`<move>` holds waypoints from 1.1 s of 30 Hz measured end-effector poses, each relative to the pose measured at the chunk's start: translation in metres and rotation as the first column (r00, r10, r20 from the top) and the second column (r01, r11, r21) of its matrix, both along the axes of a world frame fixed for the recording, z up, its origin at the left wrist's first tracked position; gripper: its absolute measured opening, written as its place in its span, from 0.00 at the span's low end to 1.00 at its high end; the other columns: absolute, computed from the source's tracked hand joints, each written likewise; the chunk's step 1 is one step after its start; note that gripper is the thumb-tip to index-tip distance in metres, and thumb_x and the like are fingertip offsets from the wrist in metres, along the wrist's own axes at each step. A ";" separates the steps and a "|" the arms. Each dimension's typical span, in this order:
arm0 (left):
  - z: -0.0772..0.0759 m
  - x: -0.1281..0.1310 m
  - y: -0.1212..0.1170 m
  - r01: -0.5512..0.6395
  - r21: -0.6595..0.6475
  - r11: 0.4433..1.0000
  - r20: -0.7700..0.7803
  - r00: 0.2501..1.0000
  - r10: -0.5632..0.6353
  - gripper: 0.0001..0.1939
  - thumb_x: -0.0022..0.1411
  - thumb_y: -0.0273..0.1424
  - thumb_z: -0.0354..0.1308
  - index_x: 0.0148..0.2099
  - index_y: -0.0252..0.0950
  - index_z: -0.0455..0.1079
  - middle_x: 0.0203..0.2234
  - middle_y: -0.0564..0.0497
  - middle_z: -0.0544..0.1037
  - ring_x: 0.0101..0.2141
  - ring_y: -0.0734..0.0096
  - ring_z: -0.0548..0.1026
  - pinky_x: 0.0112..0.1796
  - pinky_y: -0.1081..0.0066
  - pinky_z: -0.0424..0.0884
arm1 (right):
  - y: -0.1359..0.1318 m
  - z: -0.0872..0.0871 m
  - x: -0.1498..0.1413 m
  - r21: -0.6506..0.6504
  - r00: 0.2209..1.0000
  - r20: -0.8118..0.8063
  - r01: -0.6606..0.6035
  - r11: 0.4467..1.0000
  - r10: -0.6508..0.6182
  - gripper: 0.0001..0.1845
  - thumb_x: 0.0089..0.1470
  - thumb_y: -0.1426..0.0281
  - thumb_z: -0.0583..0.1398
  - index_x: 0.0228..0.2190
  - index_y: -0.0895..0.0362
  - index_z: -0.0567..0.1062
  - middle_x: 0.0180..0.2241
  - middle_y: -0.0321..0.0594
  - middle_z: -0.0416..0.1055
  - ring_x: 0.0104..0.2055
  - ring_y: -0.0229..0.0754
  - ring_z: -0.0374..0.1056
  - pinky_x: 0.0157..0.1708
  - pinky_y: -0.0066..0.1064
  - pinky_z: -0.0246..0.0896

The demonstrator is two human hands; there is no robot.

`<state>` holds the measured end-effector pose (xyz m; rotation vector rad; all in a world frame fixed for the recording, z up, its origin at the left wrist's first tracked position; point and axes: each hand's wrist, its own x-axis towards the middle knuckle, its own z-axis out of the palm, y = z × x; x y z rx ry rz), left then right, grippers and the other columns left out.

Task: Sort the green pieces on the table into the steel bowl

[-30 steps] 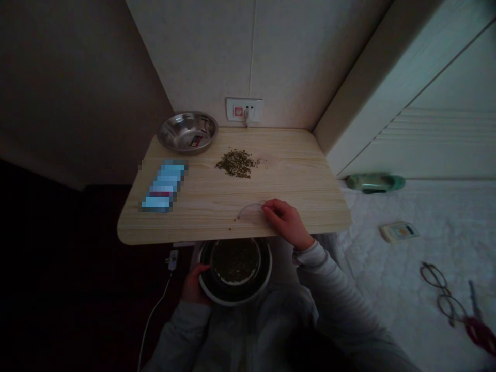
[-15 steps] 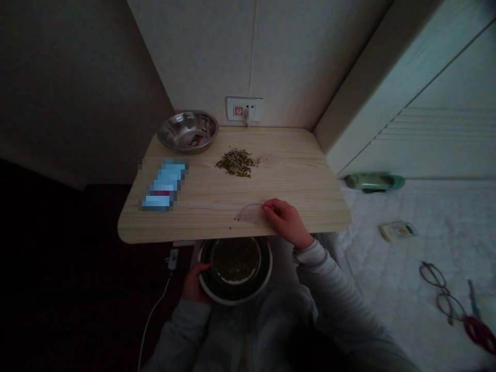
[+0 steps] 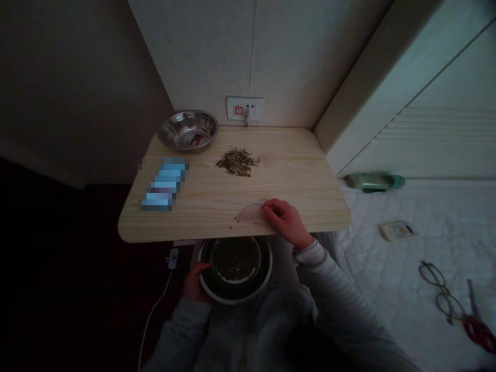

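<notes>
My left hand (image 3: 196,284) grips the left rim of a dark basin with a pale edge (image 3: 235,301), below the table's front edge. Inside the basin sits a round container of dark, grain-like bits (image 3: 235,258). On the table, the fingertips of my right hand (image 3: 284,219) are pinched at the edge of a thin, see-through rounded piece (image 3: 251,213), whose kind I cannot make out. A few loose grains lie to its left. Farther back, a loose pile of greenish-brown grains (image 3: 237,163) is spread on the wooden table (image 3: 205,199).
A shiny metal bowl (image 3: 188,132) stands at the table's back left, with a blurred, phone-like lit screen (image 3: 165,184) before it. A wall socket (image 3: 245,108) is behind. On the white bedding at right lie a green bottle (image 3: 374,182), glasses (image 3: 442,292) and red-handled scissors (image 3: 480,333).
</notes>
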<state>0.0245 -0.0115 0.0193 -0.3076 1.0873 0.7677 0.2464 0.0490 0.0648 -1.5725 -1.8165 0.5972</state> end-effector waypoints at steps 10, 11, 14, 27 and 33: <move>0.011 0.005 0.003 -0.033 -0.018 0.999 -0.027 0.999 0.033 0.12 0.42 0.22 0.46 0.16 0.30 0.70 0.14 0.44 0.74 0.35 0.56 0.71 0.40 0.63 0.64 | -0.001 0.000 0.000 -0.010 0.999 -0.036 -0.017 1.000 0.016 0.10 0.49 0.66 0.49 0.29 0.57 0.68 0.22 0.36 0.65 0.26 0.35 0.59 0.27 0.26 0.51; 0.012 0.006 0.003 -0.038 -0.017 0.999 -0.037 0.999 0.037 0.12 0.42 0.22 0.46 0.16 0.31 0.69 0.13 0.44 0.74 0.36 0.56 0.71 0.40 0.62 0.64 | -0.001 0.000 0.000 -0.009 0.999 -0.027 -0.025 1.000 0.025 0.10 0.49 0.66 0.50 0.29 0.57 0.68 0.22 0.36 0.65 0.26 0.35 0.59 0.27 0.26 0.51; 0.015 0.007 0.003 -0.053 -0.012 0.999 -0.033 0.998 0.053 0.12 0.42 0.21 0.46 0.17 0.33 0.69 0.14 0.46 0.74 0.37 0.56 0.70 0.40 0.61 0.64 | -0.001 0.001 -0.001 -0.002 1.000 -0.004 -0.020 1.000 0.020 0.10 0.49 0.66 0.50 0.28 0.57 0.68 0.22 0.36 0.65 0.26 0.35 0.59 0.28 0.27 0.51; 0.009 0.005 0.001 -0.041 0.004 0.999 -0.093 0.995 0.042 0.12 0.44 0.21 0.46 0.17 0.30 0.69 0.14 0.45 0.74 0.34 0.57 0.72 0.39 0.62 0.65 | 0.000 -0.001 -0.002 0.015 1.000 0.006 -0.004 1.000 0.004 0.09 0.49 0.66 0.50 0.28 0.57 0.68 0.21 0.35 0.65 0.25 0.35 0.58 0.27 0.26 0.51; 0.009 0.004 0.001 -0.057 0.016 0.998 0.003 0.998 0.057 0.11 0.42 0.21 0.47 0.20 0.30 0.71 0.16 0.43 0.75 0.36 0.55 0.70 0.40 0.60 0.64 | 0.000 0.000 -0.004 -0.001 1.000 -0.017 -0.014 1.000 0.014 0.11 0.50 0.65 0.49 0.29 0.57 0.68 0.22 0.35 0.65 0.25 0.34 0.59 0.27 0.26 0.51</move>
